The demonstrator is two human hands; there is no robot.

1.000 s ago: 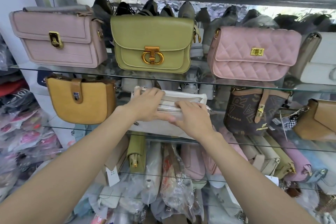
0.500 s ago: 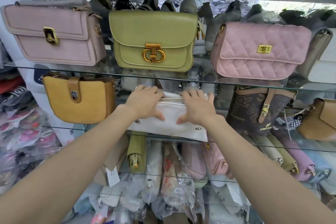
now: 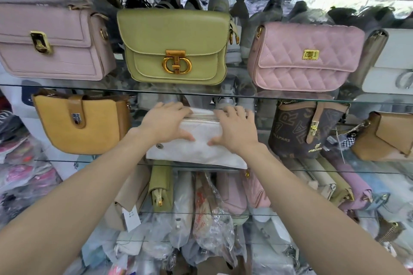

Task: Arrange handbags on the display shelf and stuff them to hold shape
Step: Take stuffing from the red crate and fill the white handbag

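Note:
A white handbag (image 3: pixel 196 152) stands on the middle glass shelf (image 3: pixel 67 160), between a mustard bag (image 3: pixel 82 125) and a brown monogram bag (image 3: pixel 306 129). My left hand (image 3: pixel 165 123) lies over its top left, fingers spread toward the back and thumb on the front face. My right hand (image 3: pixel 237 129) lies the same way over its top right. Both press on the bag with fairly straight fingers. The zipper line shows between the hands.
On the upper glass shelf (image 3: pixel 245 95) stand a mauve bag (image 3: pixel 53 40), a green bag (image 3: pixel 174 47) and a pink quilted bag (image 3: pixel 306 56). A tan bag (image 3: pixel 388 138) sits far right. Several plastic-wrapped bags (image 3: pixel 207 207) crowd the lower shelves.
My hands left the zipper at the bag's top and spread flat over the bag. The white bag sits further back and more upright on the shelf.

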